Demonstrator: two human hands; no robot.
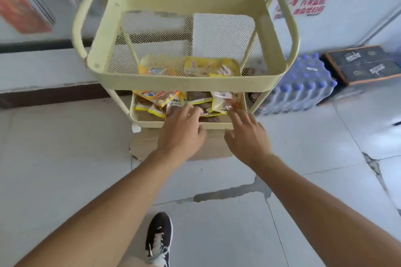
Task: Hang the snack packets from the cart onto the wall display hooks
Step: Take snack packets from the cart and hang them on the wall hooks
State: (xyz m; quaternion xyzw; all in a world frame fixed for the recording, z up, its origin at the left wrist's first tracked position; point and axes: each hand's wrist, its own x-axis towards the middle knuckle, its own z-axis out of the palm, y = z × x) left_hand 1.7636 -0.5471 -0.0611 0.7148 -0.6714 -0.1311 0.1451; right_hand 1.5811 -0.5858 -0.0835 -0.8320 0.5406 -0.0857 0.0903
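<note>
A pale yellow mesh cart (186, 83) stands in front of me, its top tray bare. Several yellow and brown snack packets (160, 98) lie piled in the lower tray (152, 124). My left hand (182, 132) reaches over the tray's front rim, its fingertips touching a brown packet (173, 109). My right hand (247, 136) reaches beside it with spread fingers, its fingertips at the corner of a clear packet with red contents (225, 101). Neither hand has a grip on anything. No display hooks are in view.
A flat cardboard sheet (212, 147) lies under the cart on the tiled floor. A shrink-wrapped pack of water bottles (303, 86) and a dark box (364, 64) sit to the right by the wall. Hanging goods (23, 8) show at top left. My shoe (159, 238) is below.
</note>
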